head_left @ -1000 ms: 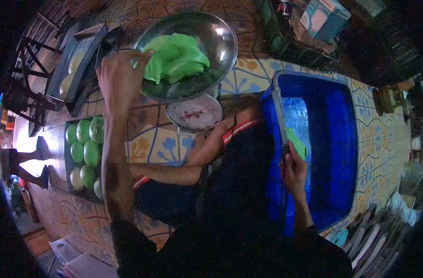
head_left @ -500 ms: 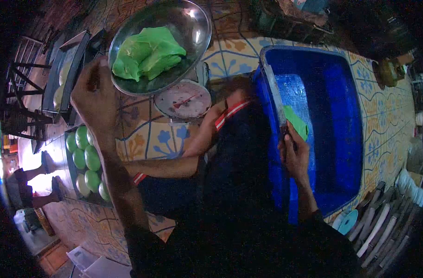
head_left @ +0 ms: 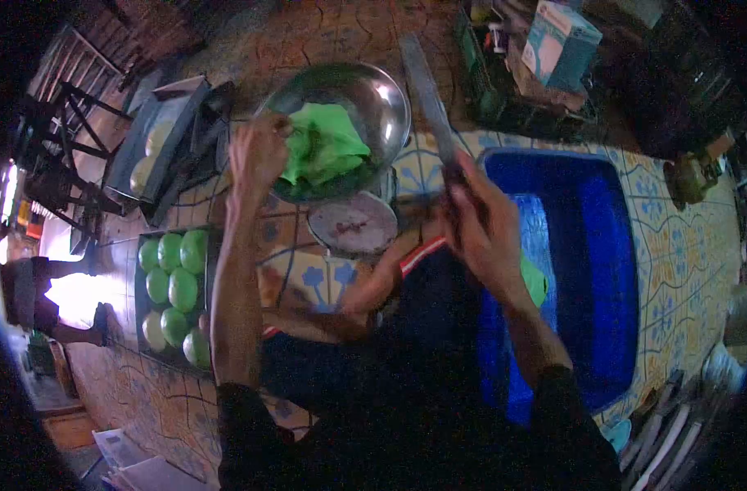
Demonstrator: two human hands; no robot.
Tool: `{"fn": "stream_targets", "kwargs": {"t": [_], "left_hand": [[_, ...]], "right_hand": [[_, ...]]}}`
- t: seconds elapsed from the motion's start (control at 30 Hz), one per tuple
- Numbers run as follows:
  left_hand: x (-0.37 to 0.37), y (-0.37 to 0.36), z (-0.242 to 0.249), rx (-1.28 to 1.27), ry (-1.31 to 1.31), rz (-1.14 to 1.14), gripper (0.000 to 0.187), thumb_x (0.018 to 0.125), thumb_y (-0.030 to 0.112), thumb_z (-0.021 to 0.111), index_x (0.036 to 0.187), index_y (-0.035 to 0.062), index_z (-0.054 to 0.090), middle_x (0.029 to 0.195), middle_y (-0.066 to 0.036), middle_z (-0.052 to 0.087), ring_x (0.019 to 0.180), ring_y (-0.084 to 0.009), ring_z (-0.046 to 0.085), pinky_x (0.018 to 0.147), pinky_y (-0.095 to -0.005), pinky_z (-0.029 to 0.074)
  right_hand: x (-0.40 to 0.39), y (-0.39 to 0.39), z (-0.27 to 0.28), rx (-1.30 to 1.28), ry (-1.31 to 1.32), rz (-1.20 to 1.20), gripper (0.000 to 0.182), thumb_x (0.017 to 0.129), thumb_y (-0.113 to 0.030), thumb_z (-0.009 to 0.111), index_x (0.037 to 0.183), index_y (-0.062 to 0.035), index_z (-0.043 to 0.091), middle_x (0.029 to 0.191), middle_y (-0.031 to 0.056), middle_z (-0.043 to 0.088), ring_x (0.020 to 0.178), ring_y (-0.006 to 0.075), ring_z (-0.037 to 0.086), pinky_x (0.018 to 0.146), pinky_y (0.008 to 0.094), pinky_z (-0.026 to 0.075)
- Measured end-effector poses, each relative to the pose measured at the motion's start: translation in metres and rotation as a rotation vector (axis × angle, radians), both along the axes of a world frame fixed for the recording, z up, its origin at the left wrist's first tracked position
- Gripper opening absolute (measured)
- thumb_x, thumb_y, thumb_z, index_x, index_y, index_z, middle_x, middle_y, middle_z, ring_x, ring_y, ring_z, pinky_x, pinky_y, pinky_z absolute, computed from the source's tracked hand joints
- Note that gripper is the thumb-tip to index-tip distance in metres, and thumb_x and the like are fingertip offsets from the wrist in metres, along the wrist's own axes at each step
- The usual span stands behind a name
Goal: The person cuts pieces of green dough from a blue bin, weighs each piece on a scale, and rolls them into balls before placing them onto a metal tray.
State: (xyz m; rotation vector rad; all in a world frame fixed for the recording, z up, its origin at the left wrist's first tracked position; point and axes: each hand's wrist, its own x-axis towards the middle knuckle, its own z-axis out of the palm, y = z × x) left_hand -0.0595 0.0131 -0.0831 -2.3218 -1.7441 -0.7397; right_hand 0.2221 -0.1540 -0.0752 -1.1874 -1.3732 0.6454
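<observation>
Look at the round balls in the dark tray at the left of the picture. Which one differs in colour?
The pale ball by the tray's left edge, lowest on that side: it is cream-yellow, while the others are green.

The left hand [head_left: 260,151] reaches over the left rim of a shiny metal bowl [head_left: 384,106], its fingertips at the edge of a crumpled green mass [head_left: 328,147]. The right hand [head_left: 484,229] grips a long flat blade [head_left: 429,94] that points away, up past the bowl. Just below the bowl sits a round scale dial [head_left: 353,222]. A blue tub [head_left: 607,270] stands to the right, a small green piece [head_left: 534,283] showing near the right wrist. Green balls [head_left: 182,290] and a paler one fill a dark tray [head_left: 144,348] on the tiled floor [head_left: 308,274]
</observation>
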Motion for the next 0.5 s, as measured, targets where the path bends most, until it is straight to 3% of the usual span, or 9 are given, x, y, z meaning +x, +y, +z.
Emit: {"fn": "stream_targets", "kwargs": {"t": [0.03, 0.1, 0.13, 0.17, 0.23, 0.3, 0.37, 0.43, 0.5], "left_hand": [[0.004, -0.003, 0.012, 0.020, -0.002, 0.008, 0.030, 0.079, 0.017, 0.059, 0.110, 0.0156, 0.058, 0.101, -0.011, 0.063, 0.092, -0.0300, 0.061, 0.079, -0.0396, 0.047], [0.020, -0.017, 0.029, -0.035, -0.221, 0.055, 0.031, 0.079, 0.016, 0.059, 0.110, 0.0163, 0.057, 0.097, -0.010, 0.064, 0.088, -0.0305, 0.061, 0.074, -0.0398, 0.048], [0.018, -0.016, 0.026, 0.000, -0.220, 0.054, 0.031, 0.079, 0.016, 0.059, 0.110, 0.0163, 0.057, 0.097, -0.010, 0.064, 0.088, -0.0305, 0.061, 0.074, -0.0398, 0.048], [0.013, -0.010, 0.010, 0.130, -0.124, -0.025, 0.023, 0.079, 0.021, 0.059, 0.101, 0.0120, 0.059, 0.090, -0.012, 0.063, 0.083, -0.0315, 0.061, 0.072, -0.0403, 0.047], [0.005, -0.012, 0.000, 0.277, -0.021, -0.094, 0.023, 0.079, 0.027, 0.059, 0.091, 0.0077, 0.061, 0.083, -0.014, 0.061, 0.078, -0.0325, 0.060, 0.069, -0.0409, 0.047], [0.012, -0.005, 0.013, 0.106, -0.224, -0.030, 0.019, 0.080, 0.023, 0.058, 0.089, 0.0066, 0.061, 0.079, -0.014, 0.061, 0.077, -0.0327, 0.060, 0.068, -0.0413, 0.046], [0.021, -0.019, 0.034, 0.134, -0.275, -0.051, 0.017, 0.080, 0.020, 0.058, 0.089, 0.0063, 0.061, 0.080, -0.015, 0.061, 0.077, -0.0331, 0.060, 0.067, -0.0414, 0.045], [0.023, -0.028, 0.058, 0.124, -0.319, -0.054, 0.014, 0.080, 0.016, 0.057, 0.090, 0.0060, 0.061, 0.081, -0.016, 0.061, 0.076, -0.0334, 0.060, 0.065, -0.0416, 0.045], [0.022, -0.029, 0.072, 0.116, -0.352, 0.058, 0.020, 0.078, 0.012, 0.057, 0.096, 0.0051, 0.060, 0.087, -0.017, 0.062, 0.086, -0.0323, 0.060, 0.073, -0.0408, 0.046]], "right_hand": [[-0.016, 0.032, 0.013, -0.118, 0.151, 0.053, 0.037, 0.089, -0.006, 0.049, 0.125, -0.0022, 0.047, 0.080, 0.0084, 0.063, 0.064, 0.0139, 0.057, 0.060, 0.0285, 0.047], [-0.049, 0.092, 0.024, -0.052, 0.048, 0.019, 0.033, 0.087, -0.005, 0.049, 0.120, -0.0022, 0.052, 0.081, 0.0159, 0.062, 0.068, 0.0186, 0.059, 0.061, 0.0319, 0.047], [-0.064, 0.108, 0.033, -0.061, 0.054, 0.011, 0.033, 0.085, -0.005, 0.050, 0.119, -0.0026, 0.053, 0.081, 0.0182, 0.062, 0.070, 0.0219, 0.061, 0.063, 0.0342, 0.047], [-0.074, 0.124, 0.029, -0.032, 0.057, 0.019, 0.033, 0.085, -0.005, 0.050, 0.119, -0.0026, 0.053, 0.081, 0.0182, 0.062, 0.070, 0.0219, 0.061, 0.063, 0.0342, 0.047], [-0.096, 0.157, -0.003, 0.005, -0.107, 0.059, 0.037, 0.082, -0.006, 0.054, 0.119, -0.0036, 0.053, 0.084, 0.0204, 0.062, 0.075, 0.0296, 0.061, 0.066, 0.0376, 0.047], [-0.121, 0.168, -0.042, 0.073, -0.289, -0.016, 0.028, 0.086, -0.007, 0.048, 0.113, 0.0007, 0.053, 0.073, 0.0079, 0.060, 0.063, 0.0188, 0.057, 0.059, 0.0304, 0.045], [-0.132, 0.113, -0.015, 0.298, -0.262, -0.016, 0.027, 0.085, -0.006, 0.048, 0.111, 0.0006, 0.053, 0.074, 0.0113, 0.060, 0.071, 0.0209, 0.058, 0.066, 0.0331, 0.045], [-0.142, 0.068, -0.024, -0.123, -0.067, 0.189, 0.027, 0.087, -0.005, 0.046, 0.112, 0.0004, 0.053, 0.076, 0.0119, 0.060, 0.076, 0.0198, 0.057, 0.072, 0.0339, 0.044], [-0.141, 0.010, -0.034, -0.210, -0.056, 0.313, 0.030, 0.089, -0.003, 0.044, 0.118, 0.0004, 0.050, 0.076, 0.0095, 0.060, 0.075, 0.0161, 0.056, 0.070, 0.0322, 0.045]]}}
